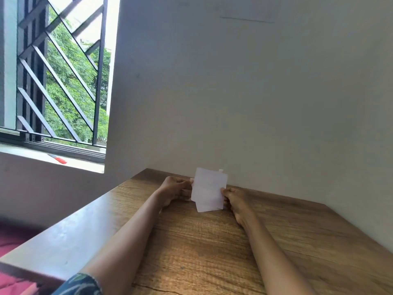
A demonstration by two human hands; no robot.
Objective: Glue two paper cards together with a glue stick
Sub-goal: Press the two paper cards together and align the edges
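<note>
Two white paper cards [208, 188] are held upright above the far part of the wooden table [202, 241], one in front of the other and slightly offset, so the back card's lower edge [205, 208] peeks out below. My left hand [175, 188] pinches the cards' left edge. My right hand [232, 199] pinches their right edge lower down. A small white tip [221, 170] shows just above the cards' top right corner; it may be the glue stick, mostly hidden behind them.
A grey wall [255, 103] rises right behind the table and along its right side. At the left is a barred window [59, 81], with a red-handled knife [57, 159] on its sill. A pink cloth [12, 245] lies beyond the table's left edge.
</note>
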